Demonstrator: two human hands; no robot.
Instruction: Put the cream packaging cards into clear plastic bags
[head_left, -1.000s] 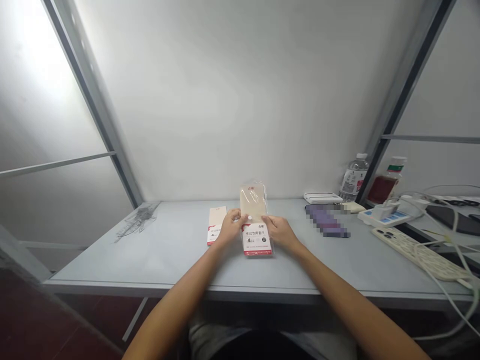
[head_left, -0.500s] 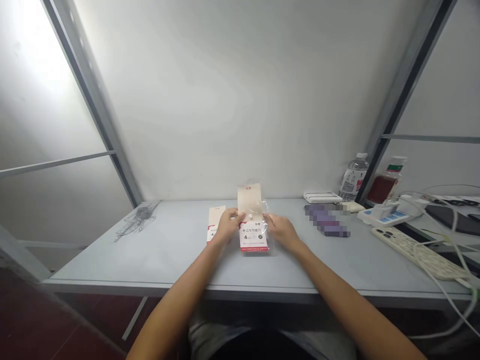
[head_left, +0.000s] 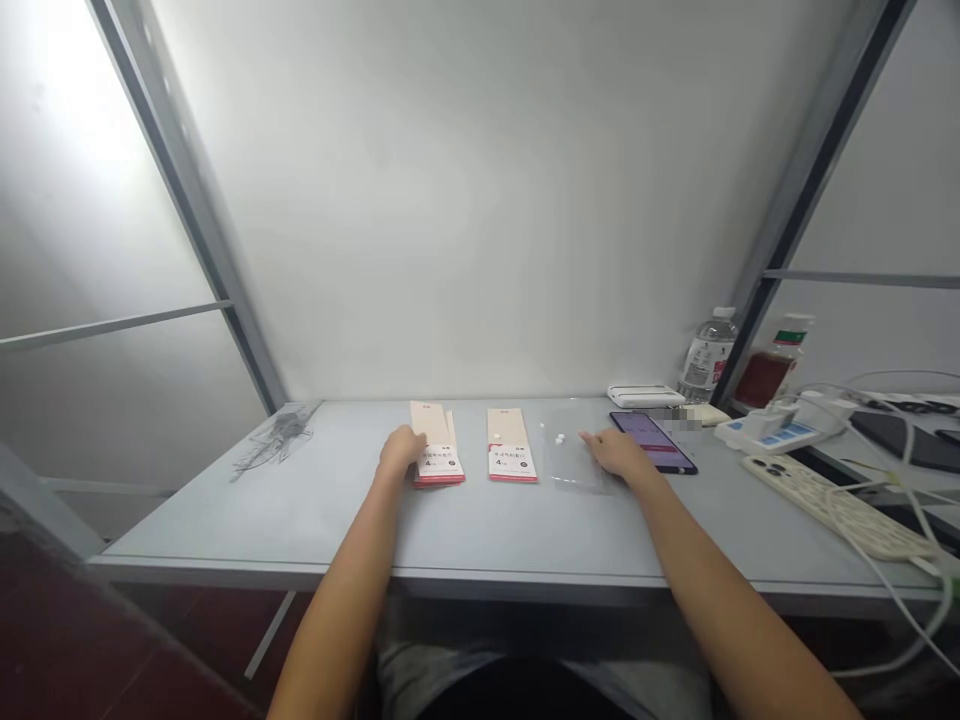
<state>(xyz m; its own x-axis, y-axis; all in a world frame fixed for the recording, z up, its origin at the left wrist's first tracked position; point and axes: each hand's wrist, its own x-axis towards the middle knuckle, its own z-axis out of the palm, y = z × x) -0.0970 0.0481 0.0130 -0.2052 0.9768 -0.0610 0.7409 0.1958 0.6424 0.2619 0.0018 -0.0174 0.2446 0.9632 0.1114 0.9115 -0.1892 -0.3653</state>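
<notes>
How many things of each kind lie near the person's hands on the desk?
Cream packets with white-and-red labels: 2
Clear plastic bag: 1
Smartphone: 1
Total: 4

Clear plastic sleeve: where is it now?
In the head view, the clear plastic sleeve lies on the grey desk, between a cream, red-edged packet and the person's right hand.

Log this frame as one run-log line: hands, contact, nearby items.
left hand: touching ruler packet | right hand: on clear plastic sleeve, beside phone | second ruler packet: untouched, between hands
</notes>
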